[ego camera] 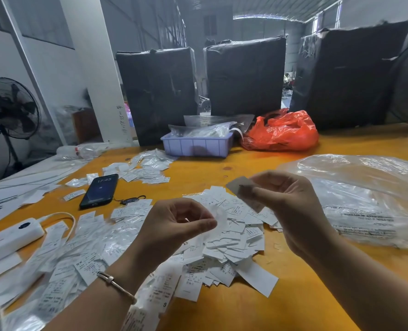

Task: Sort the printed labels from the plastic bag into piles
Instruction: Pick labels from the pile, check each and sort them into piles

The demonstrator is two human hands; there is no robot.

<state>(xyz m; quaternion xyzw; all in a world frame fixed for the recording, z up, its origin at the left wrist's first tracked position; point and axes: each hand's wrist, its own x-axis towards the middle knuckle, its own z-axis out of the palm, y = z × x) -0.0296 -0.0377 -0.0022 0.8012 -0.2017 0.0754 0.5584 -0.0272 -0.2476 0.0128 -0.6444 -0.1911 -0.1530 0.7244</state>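
Both hands were raised above the orange worktop [281,314], over a heap of printed labels [231,232]. The left hand [174,225] had its fingers curled, thumb and forefinger pinching a small translucent slip [218,215] whose print could not be read. The right hand [291,206] pinched a grey label [240,185] between thumb and fingertips, holding it tilted above the heap. A bracelet [115,284] circled the left wrist.

More labels lay scattered to the left, some in clear sleeves [112,244], and a smaller pile [148,168] sat farther back. A large clear plastic bag [365,197] lay crumpled on the worktop just right of the right hand, with printing along its near edge. A black phone [99,191] rested face up left of the heap, its screen lit, a small fob [129,200] beside it. A white power bank [9,237] with a cable lay at the left edge. At the back stood a lilac tray [195,146] filled with clear packets, a red bag [281,132] beside it, and three dark wrapped bales [246,77] behind. A floor fan [11,108] stood off the worktop at the left.
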